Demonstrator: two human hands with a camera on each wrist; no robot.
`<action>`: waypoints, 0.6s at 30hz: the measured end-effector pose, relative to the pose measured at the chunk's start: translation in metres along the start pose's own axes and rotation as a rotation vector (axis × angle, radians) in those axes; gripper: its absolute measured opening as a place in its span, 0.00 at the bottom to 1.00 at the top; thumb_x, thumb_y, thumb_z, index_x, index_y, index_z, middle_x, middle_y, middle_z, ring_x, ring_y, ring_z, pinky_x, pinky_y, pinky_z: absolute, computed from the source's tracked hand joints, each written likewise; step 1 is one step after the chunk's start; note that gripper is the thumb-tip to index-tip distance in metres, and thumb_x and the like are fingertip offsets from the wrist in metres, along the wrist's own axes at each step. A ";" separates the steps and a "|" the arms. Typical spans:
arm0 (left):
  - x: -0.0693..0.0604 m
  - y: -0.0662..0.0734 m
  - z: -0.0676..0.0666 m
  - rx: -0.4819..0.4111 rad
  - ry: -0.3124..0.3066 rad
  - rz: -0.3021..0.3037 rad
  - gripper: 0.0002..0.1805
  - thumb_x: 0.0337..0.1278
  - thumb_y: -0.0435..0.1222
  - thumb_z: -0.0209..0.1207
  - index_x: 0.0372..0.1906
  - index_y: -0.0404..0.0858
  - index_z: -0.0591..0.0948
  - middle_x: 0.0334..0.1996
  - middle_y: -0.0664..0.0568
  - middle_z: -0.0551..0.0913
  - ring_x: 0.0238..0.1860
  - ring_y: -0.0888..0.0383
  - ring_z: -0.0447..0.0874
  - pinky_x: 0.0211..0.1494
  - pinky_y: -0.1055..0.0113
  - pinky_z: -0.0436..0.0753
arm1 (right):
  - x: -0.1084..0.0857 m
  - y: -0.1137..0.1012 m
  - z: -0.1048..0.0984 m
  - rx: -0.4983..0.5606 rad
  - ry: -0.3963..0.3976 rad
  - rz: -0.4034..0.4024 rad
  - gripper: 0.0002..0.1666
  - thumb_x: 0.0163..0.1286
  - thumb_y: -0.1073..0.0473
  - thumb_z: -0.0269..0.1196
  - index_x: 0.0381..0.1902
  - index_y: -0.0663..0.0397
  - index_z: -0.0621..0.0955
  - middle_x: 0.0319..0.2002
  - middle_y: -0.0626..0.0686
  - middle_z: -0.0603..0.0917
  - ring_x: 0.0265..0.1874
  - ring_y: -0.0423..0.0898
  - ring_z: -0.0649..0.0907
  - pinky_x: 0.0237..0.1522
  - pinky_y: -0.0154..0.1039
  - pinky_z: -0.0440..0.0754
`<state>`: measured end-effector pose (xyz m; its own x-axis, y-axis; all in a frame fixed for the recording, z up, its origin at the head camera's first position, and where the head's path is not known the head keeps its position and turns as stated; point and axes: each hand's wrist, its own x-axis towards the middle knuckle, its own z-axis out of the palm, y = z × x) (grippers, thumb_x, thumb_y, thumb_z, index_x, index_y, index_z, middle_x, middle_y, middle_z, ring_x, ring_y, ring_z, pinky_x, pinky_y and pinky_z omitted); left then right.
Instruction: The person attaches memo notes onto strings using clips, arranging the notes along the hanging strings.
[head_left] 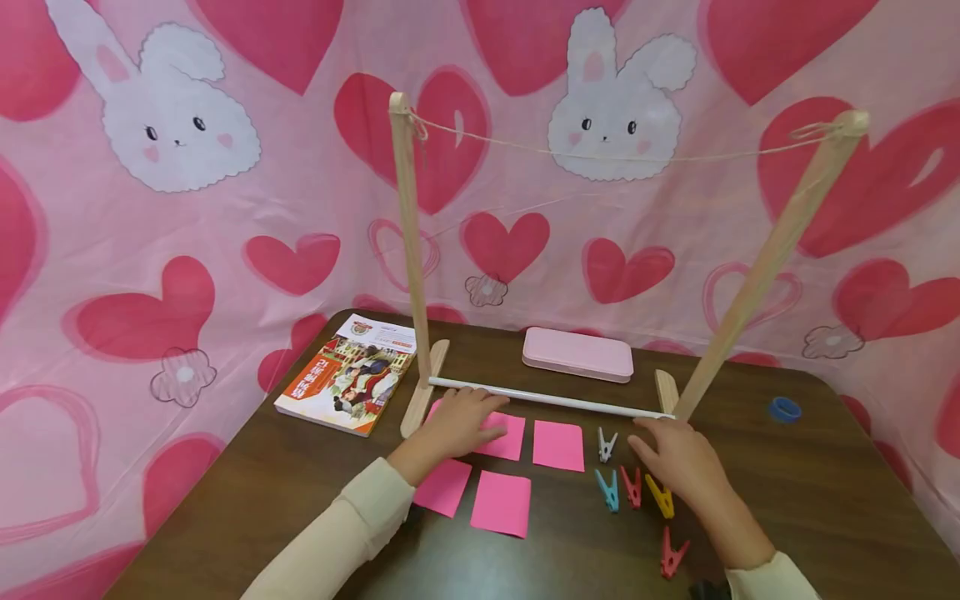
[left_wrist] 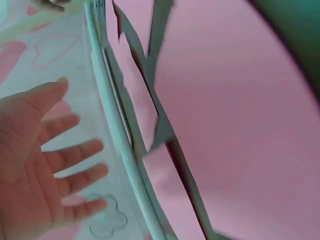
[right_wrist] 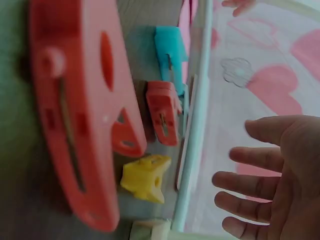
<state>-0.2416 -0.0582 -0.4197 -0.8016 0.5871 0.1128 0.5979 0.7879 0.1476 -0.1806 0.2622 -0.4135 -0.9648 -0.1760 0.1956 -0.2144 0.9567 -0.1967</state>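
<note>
Wooden frame with cord, set up on a desk [head_left: 217, 525]. The left post [head_left: 411, 242] and right post [head_left: 772, 258] rise from flat wooden feet, the left foot [head_left: 408, 415] lying crosswise to the rod, an arrangement that probably keeps the posts from tipping. A white rod [head_left: 555, 401] spans their lower ends, seemingly as a brace that fixes their spacing; the thin cord [head_left: 637, 159] is tied near both tops and sags slightly between them.

The left hand [head_left: 459, 423], fingers extended and spread, grips nothing; it lies over the pink paper squares [head_left: 558, 446], near the rod's left end. The right hand [head_left: 678, 458], likewise spread and holding nothing, is by the rod's right end at the foot of its post. Contact between fingertips and rod is hard to judge from the head view; the wrist views suggest a gap.

The squares lie flat and mostly apart in front of the rod, beside the clothespins [head_left: 632, 487], perhaps so that each piece can be picked up singly. A pink case [head_left: 577, 354] rests behind the rod, a book [head_left: 345, 383] outside the left foot, and a blue ring [head_left: 785, 409] beyond the right post.
</note>
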 end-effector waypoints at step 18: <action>0.060 0.056 0.032 0.157 -0.221 0.048 0.29 0.42 0.65 0.60 0.46 0.51 0.81 0.41 0.55 0.78 0.43 0.55 0.76 0.41 0.60 0.74 | 0.042 -0.013 0.042 0.012 -0.258 0.114 0.19 0.61 0.42 0.60 0.27 0.51 0.76 0.17 0.48 0.71 0.17 0.46 0.70 0.18 0.40 0.67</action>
<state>-0.2569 0.0271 -0.4364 -0.7634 0.6375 -0.1041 0.6417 0.7669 -0.0087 -0.2250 0.2328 -0.4432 -0.9893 -0.1223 -0.0790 -0.1029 0.9712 -0.2147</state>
